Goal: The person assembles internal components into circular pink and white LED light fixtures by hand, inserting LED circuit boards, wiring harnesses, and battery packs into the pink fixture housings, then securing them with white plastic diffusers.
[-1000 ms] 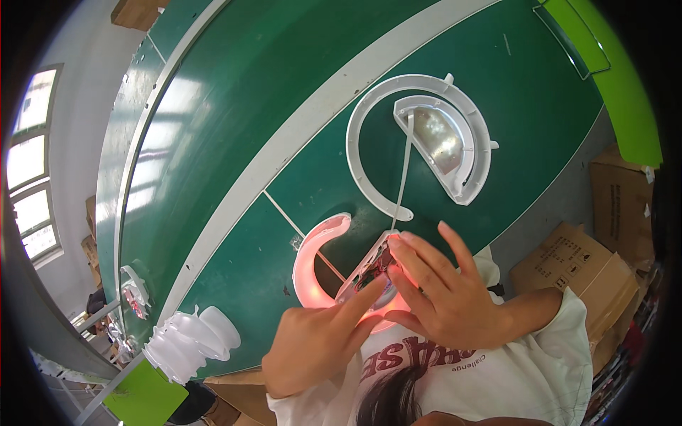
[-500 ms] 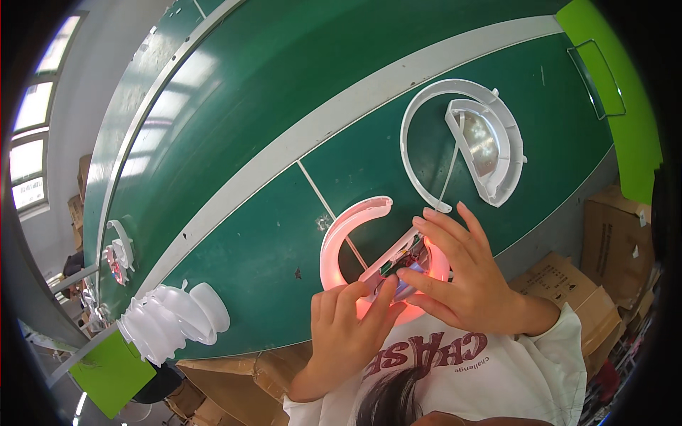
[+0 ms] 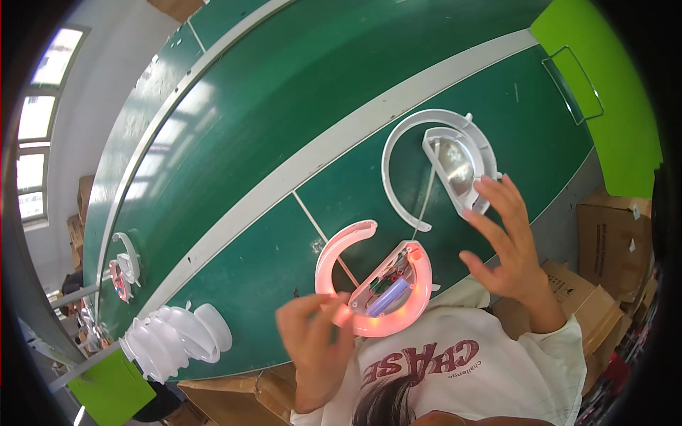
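A C-shaped light housing (image 3: 415,302), glowing pink-red, lies open side up on the green bench in front of me. Inside its half-round compartment are a blue-purple cylindrical battery (image 3: 388,297), thin wires and a small circuit board. Bent fingers of my left hand (image 3: 312,341), slightly blurred, close on the lower left rim of this housing. Farther right lies the matching white cover (image 3: 392,145), a curved arm joined to a half-round shell. My right hand (image 3: 508,245) is open, fingers spread, with its fingertips at the cover's lower right edge.
White spiral-ribbed plastic parts (image 3: 174,337) stand at the left. Small white and red pieces (image 3: 124,266) lie beyond them. A bright green panel (image 3: 604,106) with a wire handle borders the right end. Cardboard boxes (image 3: 611,248) are stacked at the lower right.
Both hands were together over the housing's compartment. My right hand has moved off to the right, up to the white cover; my left has shifted left to the rim, uncovering the battery.
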`<state>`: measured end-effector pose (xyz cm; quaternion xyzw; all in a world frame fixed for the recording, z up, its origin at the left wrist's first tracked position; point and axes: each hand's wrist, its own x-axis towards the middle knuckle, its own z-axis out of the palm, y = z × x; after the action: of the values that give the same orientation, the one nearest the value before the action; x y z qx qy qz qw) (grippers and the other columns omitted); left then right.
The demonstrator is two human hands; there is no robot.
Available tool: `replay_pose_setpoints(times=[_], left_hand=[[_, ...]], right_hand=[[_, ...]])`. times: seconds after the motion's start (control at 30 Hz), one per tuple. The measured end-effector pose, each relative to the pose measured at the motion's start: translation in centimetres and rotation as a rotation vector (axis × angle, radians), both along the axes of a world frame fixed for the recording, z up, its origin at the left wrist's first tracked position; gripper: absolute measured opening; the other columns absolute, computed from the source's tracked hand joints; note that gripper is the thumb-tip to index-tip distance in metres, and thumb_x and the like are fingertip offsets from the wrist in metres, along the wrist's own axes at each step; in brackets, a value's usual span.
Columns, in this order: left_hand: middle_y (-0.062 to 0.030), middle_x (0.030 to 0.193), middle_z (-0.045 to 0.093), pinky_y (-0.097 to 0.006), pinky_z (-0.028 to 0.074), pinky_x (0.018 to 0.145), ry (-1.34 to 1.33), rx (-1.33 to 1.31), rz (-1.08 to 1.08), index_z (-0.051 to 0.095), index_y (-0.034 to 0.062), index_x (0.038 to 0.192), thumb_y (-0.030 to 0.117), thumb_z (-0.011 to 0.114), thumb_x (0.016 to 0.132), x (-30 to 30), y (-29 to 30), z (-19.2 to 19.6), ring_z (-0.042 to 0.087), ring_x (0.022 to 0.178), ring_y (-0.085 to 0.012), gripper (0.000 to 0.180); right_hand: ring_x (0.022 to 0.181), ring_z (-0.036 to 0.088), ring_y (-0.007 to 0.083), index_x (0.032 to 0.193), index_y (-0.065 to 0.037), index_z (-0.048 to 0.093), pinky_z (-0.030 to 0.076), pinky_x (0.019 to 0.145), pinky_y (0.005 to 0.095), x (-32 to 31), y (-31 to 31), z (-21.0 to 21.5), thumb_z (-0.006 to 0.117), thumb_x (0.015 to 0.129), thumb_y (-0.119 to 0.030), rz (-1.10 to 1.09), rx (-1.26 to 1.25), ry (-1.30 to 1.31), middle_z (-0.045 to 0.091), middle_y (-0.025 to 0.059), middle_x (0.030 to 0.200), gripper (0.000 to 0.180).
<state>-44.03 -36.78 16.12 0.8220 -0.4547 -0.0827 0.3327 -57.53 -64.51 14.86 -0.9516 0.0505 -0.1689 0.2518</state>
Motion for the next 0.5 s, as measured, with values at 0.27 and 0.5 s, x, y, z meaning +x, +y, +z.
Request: replay_pose_setpoints(times=[0.27, 0.5], left_hand=[[-0.0201, 0.122, 0.057, -0.050, 0.053, 0.073, 0.216, 0.362, 0.438, 0.048, 0.0043, 0.138, 0.018, 0.065, 0.094, 1.4, -2.0, 1.1, 0.063, 0.092, -0.0448, 0.050], [-0.0211, 0.114, 0.056, -0.053, 0.053, 0.071, 0.180, 0.246, 0.278, 0.048, 0.0027, 0.129, 0.013, 0.061, 0.093, 4.5, -3.0, 1.4, 0.061, 0.094, -0.0464, 0.040]], right_hand=[[0.140, 0.041, 0.0411, 0.122, -0.007, 0.059, 0.032, 0.112, 0.0638, 1.9, -4.6, 0.6, 0.080, 0.074, -0.017, 0.170, -0.191, 0.212, 0.047, 0.0196, 0.145, 0.053], [0.133, 0.048, 0.0420, 0.107, -0.001, 0.061, 0.040, 0.105, 0.0605, 2.9, -6.6, 0.7, 0.074, 0.075, -0.003, 0.272, -0.267, 0.052, 0.055, 0.0194, 0.131, 0.035]])
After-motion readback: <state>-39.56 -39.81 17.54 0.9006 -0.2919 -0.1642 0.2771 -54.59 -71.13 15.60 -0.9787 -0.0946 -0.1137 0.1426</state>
